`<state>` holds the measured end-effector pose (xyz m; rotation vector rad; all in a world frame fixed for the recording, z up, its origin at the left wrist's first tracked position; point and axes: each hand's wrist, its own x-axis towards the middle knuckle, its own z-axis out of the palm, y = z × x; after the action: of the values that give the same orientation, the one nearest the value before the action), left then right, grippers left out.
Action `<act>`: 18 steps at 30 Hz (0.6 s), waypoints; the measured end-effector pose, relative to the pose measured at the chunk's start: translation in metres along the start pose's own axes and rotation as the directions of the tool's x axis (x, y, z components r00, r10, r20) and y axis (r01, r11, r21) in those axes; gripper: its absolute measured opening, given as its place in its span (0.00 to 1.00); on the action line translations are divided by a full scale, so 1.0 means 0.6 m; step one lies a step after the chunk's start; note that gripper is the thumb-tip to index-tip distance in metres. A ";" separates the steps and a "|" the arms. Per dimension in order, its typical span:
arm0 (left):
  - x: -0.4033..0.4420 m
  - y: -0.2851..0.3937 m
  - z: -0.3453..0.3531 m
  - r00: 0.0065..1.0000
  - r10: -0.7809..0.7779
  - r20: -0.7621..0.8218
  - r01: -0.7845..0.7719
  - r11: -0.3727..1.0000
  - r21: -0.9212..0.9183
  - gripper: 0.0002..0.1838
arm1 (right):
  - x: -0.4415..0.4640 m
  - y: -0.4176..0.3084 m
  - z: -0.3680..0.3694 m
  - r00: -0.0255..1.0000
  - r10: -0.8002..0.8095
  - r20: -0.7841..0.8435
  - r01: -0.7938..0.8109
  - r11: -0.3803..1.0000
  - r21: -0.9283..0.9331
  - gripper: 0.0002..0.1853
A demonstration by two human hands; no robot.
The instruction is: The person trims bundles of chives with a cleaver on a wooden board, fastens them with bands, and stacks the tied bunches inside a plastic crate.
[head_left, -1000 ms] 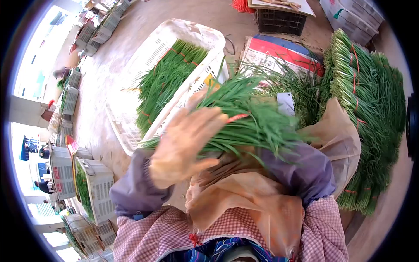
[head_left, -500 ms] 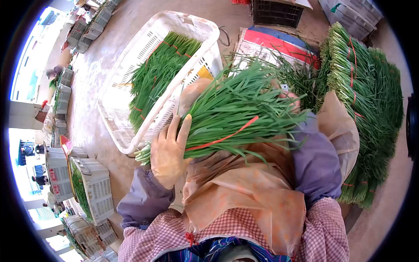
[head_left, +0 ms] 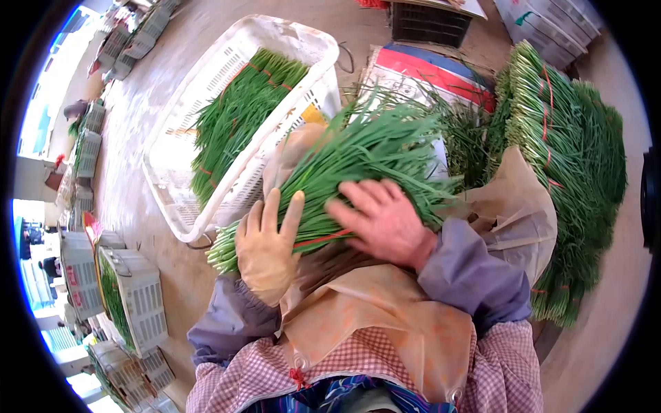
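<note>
A loose bunch of garlic chives lies across my lap, pale stem ends to the left and green leaves to the right. My left hand, in a cream glove, holds the bunch near its stems, fingers laid over the top and thumb side partly hidden. My bare right hand is on the front of the leaves, fingers spread and slightly blurred. A red band runs along the near side of the bunch between the two hands; its right end disappears under my right fingers.
Beyond my left hand stands a white plastic crate holding banded chives. Stacked banded chives lie at right. Loose leaves cover a striped sack ahead. A dark crate stands behind it; more crates line the left.
My right hand has come from behind the leaves to the front of the bunch, over the red band. My left hand stays on the stems. The view has shifted slightly.
</note>
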<state>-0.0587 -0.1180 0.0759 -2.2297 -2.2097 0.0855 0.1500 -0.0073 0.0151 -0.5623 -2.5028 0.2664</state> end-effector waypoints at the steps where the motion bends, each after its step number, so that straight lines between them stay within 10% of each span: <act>1: -0.003 -0.001 -0.001 1.000 -0.020 0.012 0.021 1.000 -0.021 0.55 | -0.005 0.011 0.013 0.996 0.076 0.054 -0.072 0.995 -0.069 0.30; 5: -0.012 -0.012 0.015 0.997 -0.072 -0.026 0.070 0.995 -0.069 0.59 | -0.124 0.149 0.002 0.851 0.520 0.079 -0.457 0.805 -0.378 0.13; 8: -0.011 -0.018 0.021 0.996 -0.087 -0.029 0.084 0.991 -0.103 0.59 | -0.154 0.185 -0.088 0.540 0.827 -0.155 -0.831 0.554 0.056 0.03; 10: -0.012 -0.016 0.025 0.996 -0.083 -0.036 0.079 0.993 -0.089 0.59 | -0.149 0.193 -0.105 0.467 0.824 -0.320 -0.623 0.564 0.542 0.04; 18: -0.018 -0.006 0.033 0.994 -0.080 -0.081 0.078 0.996 -0.034 0.58 | -0.082 0.112 -0.104 0.669 0.742 -0.025 -0.436 0.420 0.796 0.07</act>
<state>-0.0631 -0.1293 0.0568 -2.1162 -2.2680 -0.0392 0.2446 0.0350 0.0228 -1.0221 -1.4738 1.2720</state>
